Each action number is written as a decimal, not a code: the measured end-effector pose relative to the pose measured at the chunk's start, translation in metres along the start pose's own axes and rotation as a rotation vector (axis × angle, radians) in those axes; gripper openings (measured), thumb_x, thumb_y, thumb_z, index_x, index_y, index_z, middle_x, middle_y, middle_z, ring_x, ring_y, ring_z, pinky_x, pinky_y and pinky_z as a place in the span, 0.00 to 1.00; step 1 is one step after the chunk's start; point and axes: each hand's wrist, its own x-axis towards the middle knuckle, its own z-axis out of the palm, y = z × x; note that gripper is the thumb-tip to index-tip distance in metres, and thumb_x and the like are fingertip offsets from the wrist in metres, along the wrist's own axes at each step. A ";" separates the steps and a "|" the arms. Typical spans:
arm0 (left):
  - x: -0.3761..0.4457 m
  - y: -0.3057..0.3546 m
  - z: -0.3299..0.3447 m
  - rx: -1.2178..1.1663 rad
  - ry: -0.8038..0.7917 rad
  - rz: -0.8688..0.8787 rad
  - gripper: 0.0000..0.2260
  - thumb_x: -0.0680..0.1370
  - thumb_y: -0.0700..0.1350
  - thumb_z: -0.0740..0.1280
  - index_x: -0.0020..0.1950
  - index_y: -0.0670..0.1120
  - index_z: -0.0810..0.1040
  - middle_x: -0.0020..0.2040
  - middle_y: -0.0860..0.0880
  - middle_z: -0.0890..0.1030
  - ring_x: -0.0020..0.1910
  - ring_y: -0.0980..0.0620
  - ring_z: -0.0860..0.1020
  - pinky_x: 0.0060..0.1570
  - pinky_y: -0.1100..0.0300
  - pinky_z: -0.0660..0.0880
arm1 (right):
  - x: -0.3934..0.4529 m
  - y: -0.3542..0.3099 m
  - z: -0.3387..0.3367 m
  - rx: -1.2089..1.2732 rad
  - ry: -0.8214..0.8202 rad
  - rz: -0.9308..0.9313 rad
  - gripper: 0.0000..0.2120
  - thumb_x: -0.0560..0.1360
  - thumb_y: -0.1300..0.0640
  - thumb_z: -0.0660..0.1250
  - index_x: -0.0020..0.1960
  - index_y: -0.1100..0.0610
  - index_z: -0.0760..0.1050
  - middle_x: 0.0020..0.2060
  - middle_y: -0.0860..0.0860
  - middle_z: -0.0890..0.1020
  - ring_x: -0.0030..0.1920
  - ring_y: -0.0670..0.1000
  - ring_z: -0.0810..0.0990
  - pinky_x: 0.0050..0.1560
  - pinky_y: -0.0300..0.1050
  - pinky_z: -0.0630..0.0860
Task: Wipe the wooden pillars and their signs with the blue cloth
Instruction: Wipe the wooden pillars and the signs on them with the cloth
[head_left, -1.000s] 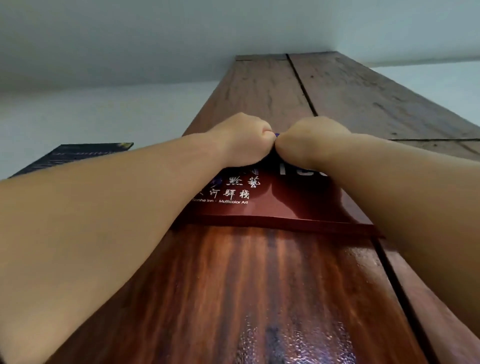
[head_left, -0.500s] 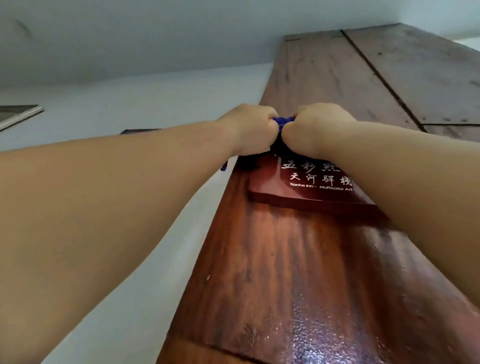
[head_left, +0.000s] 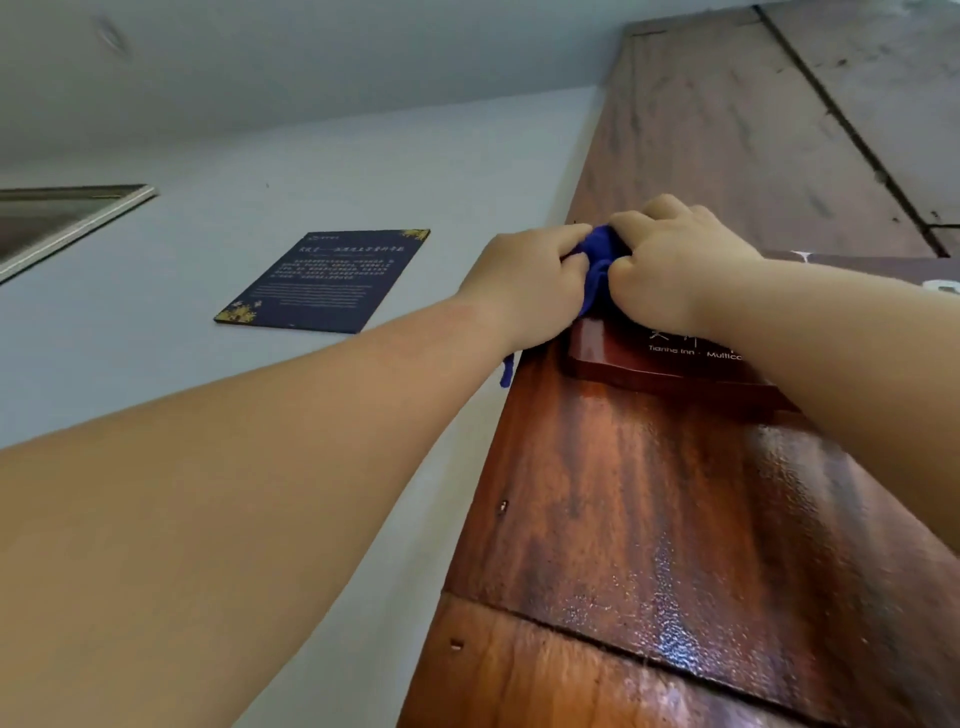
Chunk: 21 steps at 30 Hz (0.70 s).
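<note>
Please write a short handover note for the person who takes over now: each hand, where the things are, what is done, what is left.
Left hand: grips the blue cloth.
Right hand: grips the same cloth, bunched between both hands.
Cloth sits at the upper left corner of the red sign on the wooden pillar.
Done: cannot tell; pillar below the sign looks glossy.
Left: probably the rest of the sign and pillar. The dark blue plaque on the wall is untouched.

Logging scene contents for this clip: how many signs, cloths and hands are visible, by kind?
Signs: 2, red-brown sign on the wooden pillar, dark blue plaque on the wall
Blue cloth: 1
Hands: 2, left hand, right hand
Total: 5
</note>
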 end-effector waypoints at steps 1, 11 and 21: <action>-0.006 0.002 0.001 -0.010 0.008 -0.007 0.14 0.77 0.45 0.55 0.56 0.51 0.78 0.46 0.51 0.82 0.46 0.51 0.76 0.44 0.57 0.73 | -0.005 0.000 -0.001 -0.001 0.013 -0.028 0.20 0.72 0.53 0.53 0.63 0.54 0.69 0.62 0.56 0.69 0.62 0.60 0.65 0.52 0.50 0.62; -0.074 0.003 -0.010 -0.052 -0.018 -0.029 0.18 0.78 0.49 0.60 0.69 0.56 0.70 0.64 0.53 0.77 0.61 0.56 0.73 0.57 0.68 0.66 | -0.076 -0.002 -0.004 -0.006 0.146 -0.270 0.16 0.75 0.57 0.54 0.59 0.58 0.74 0.55 0.55 0.76 0.53 0.59 0.72 0.57 0.52 0.67; -0.083 0.013 -0.021 0.042 -0.085 0.054 0.20 0.69 0.51 0.71 0.58 0.62 0.70 0.50 0.55 0.70 0.50 0.55 0.73 0.54 0.56 0.72 | -0.112 -0.002 -0.001 -0.021 0.179 -0.221 0.15 0.68 0.59 0.67 0.54 0.58 0.74 0.49 0.56 0.76 0.47 0.61 0.71 0.47 0.57 0.72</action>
